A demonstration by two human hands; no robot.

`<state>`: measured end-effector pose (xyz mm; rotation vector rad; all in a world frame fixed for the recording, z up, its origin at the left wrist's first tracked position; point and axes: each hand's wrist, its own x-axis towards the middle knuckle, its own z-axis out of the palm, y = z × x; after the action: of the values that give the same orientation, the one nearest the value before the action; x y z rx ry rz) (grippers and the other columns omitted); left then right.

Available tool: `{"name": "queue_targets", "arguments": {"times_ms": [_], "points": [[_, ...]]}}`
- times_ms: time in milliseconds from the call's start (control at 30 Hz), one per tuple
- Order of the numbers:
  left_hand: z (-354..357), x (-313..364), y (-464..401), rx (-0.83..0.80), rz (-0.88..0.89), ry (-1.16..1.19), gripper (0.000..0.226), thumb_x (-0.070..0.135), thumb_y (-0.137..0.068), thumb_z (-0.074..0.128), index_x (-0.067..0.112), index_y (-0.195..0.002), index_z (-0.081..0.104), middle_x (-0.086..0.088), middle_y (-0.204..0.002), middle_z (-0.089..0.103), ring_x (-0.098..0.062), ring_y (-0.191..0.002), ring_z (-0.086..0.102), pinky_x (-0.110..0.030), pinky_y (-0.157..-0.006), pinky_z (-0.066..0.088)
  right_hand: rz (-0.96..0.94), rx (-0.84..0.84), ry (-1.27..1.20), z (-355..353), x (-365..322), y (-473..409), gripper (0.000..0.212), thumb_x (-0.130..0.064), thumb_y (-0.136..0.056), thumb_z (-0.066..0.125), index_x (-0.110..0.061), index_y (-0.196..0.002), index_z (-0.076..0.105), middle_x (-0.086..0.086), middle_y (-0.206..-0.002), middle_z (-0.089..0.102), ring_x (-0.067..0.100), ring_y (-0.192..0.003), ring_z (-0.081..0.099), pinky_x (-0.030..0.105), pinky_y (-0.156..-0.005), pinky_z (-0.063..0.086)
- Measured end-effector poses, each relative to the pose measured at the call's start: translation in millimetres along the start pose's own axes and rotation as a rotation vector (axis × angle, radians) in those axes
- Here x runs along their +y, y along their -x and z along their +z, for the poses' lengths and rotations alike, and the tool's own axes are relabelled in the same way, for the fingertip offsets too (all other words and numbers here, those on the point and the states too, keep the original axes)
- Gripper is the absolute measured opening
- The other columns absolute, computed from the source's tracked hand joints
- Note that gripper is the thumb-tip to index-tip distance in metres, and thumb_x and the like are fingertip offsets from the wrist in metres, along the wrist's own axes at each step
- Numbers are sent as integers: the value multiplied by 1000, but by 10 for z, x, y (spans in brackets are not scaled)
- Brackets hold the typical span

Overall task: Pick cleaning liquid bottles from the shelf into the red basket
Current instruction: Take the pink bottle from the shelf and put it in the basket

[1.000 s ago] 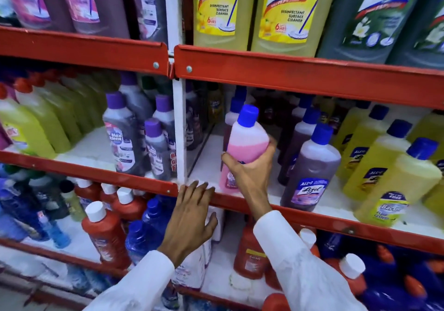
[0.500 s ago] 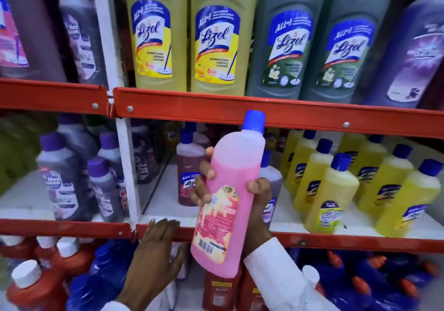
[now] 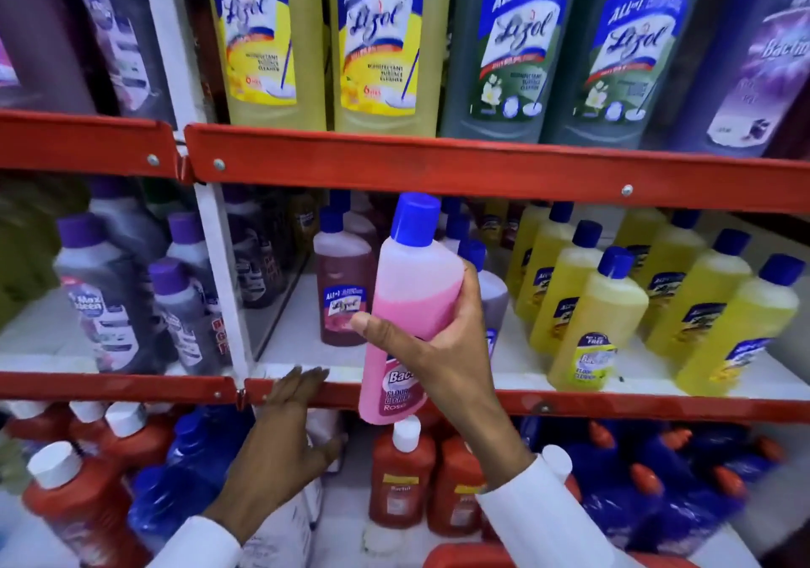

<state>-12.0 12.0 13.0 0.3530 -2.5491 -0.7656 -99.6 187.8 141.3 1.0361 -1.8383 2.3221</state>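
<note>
My right hand (image 3: 442, 348) grips a pink floor-cleaner bottle (image 3: 412, 287) with a blue cap, held upright in front of the middle shelf's red edge (image 3: 613, 409). My left hand (image 3: 285, 431) rests flat with spread fingers against that red edge, lower left of the bottle, holding nothing. A red rim (image 3: 464, 556) shows at the bottom edge, possibly the red basket; I cannot tell for sure.
The middle shelf holds yellow bottles (image 3: 596, 322) on the right, a dark red bottle (image 3: 344, 287) behind the pink one, and grey purple-capped bottles (image 3: 109, 304) left. Large yellow and green bottles (image 3: 385, 41) stand above; red (image 3: 401, 480) and blue bottles (image 3: 657, 493) fill the shelf below.
My right hand lifted the pink bottle off the middle shelf and turned it, so my palm now wraps its right side. My left hand stays on the red edge. The view shifted upward.
</note>
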Motion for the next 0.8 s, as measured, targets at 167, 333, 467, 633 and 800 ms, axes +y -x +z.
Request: {"name": "queue_targets", "arguments": {"times_ms": [167,333,467,633,800], "points": [[-65,805,189,-157,99,448,88,31,-61,93,31,-135,46,16,-132,60,-2,-122,54,-21,-100,45,67,1,117,-385,128,310,92,-36,-54,96,-31,-130,45,-2,-124,64,18,-113,66,44,-93,59],[570,1284,400,-94,-14,685,56,11,-59,91,19,-108,63,11,-98,76,-4,-89,71,-22,-74,56,201,-92,221,-941,381,803,82,-38,-64,87,-31,-130,38,-10,-123,62,5,-113,62,26,-93,53],[1313,1278,656,-214,-153,658,53,16,-58,93,16,-106,69,11,-95,77,-5,-87,72,-22,-74,56,240,-248,437,-1572,708,1231,73,-33,-77,83,-17,-137,42,-2,-130,57,7,-121,55,24,-101,46],[2267,1023,967,-407,-294,509,60,34,-50,92,26,-106,71,10,-99,77,0,-90,68,-37,-80,60,332,-354,607,-2246,1335,1646,69,-23,-66,92,-16,-126,59,-3,-123,68,6,-113,62,15,-99,44],[3007,861,1264,-487,-496,418,62,16,-51,86,18,-111,69,-3,-109,71,-2,-94,62,-21,-82,48,495,-364,654,-2457,1898,2037,48,-35,-61,82,-21,-106,71,-9,-104,75,-2,-92,64,8,-83,42]]}}
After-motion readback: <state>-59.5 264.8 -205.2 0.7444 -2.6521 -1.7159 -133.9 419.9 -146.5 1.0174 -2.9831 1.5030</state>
